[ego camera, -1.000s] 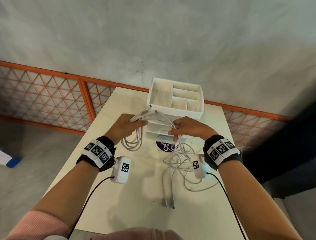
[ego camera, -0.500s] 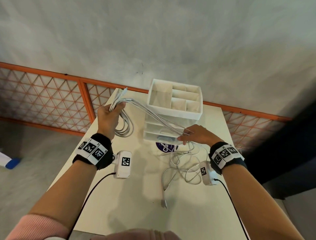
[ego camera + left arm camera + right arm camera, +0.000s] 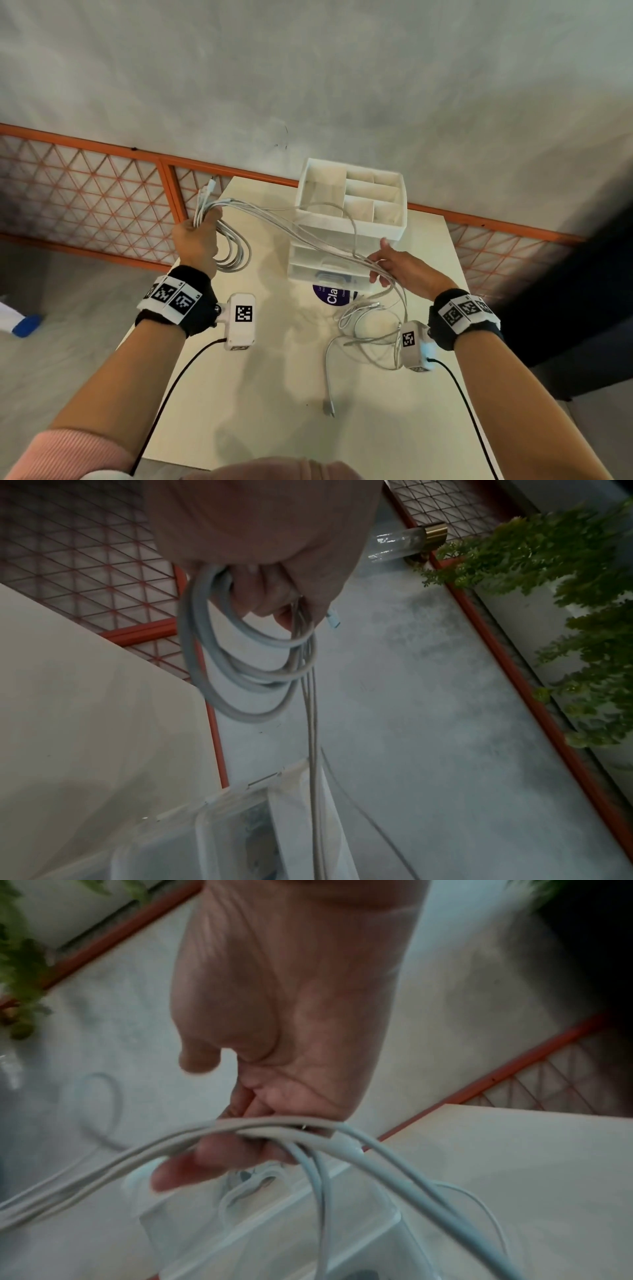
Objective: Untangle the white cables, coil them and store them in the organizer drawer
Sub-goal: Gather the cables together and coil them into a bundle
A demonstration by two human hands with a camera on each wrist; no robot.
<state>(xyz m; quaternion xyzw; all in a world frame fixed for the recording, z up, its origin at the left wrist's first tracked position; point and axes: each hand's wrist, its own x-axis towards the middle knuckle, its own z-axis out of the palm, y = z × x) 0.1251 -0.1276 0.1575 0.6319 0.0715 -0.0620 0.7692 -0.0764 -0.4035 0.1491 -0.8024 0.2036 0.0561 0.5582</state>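
White charging cables stretch in a taut bundle across the middle of the head view, from the left hand down to the right hand. The left hand, at centre left, is fisted around several coiled loops that hang below its fingers, with a connector end sticking up above the knuckles. The right hand, at centre right, has its fingers loosely curled over the strands, which pass across the fingers and drop away. More loose white cable lies in a tangle on the cream tabletop at lower right, one plug end trailing toward the bottom of the frame. Behind the stretched strands, at upper centre, stands the white plastic drawer organizer, its top tray divided into compartments. A round purple sticker lies just in front of it.
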